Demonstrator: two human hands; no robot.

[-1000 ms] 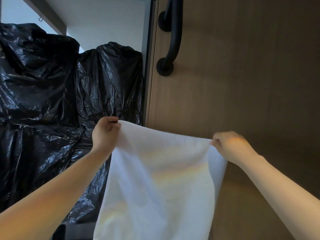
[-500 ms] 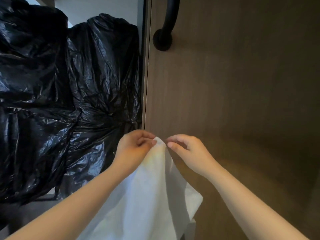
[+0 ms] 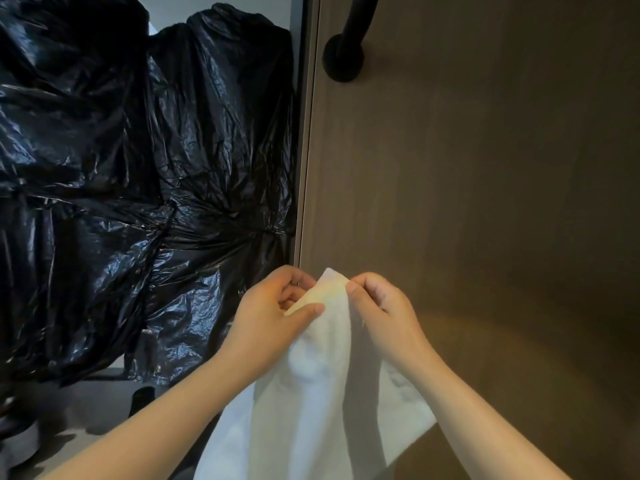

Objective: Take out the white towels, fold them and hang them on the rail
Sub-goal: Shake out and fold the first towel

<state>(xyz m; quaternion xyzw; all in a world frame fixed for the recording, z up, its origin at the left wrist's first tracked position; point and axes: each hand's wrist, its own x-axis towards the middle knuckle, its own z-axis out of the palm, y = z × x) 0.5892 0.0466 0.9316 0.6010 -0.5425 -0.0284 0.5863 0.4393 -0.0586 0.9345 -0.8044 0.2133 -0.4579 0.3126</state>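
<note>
We see the white terry-cloth towel (image 3: 325, 393) in the lower middle of the frame, hanging in the air from both hands in front of the brown wood-grain panel (image 3: 485, 168) that fills the right half. The left hand (image 3: 273, 306) grips the towel's top edge, thumb pressed on the near face and fingers curled behind. The right hand (image 3: 384, 306) pinches the same peak of cloth from the other side, so the two hands nearly touch. We judge that this hold is there to match the top corners for a lengthwise fold. Gravity pulls the hanging cloth straight, and the layers can line up without a table. We take it that the hanging comes after the folding. The black metal bar (image 3: 346, 46) on its round mount sits at the upper middle, well above the hands. Its upper part is cut off by the top edge, so we cannot tell whether it is the rail or only a handle. The towel's lower end runs out of the bottom of the frame, and we cannot count its layers. Glossy black plastic bags (image 3: 138, 168) fill the left half and hide their contents. The dark shapes (image 3: 142, 400) at the lower left are too dim to name.
</note>
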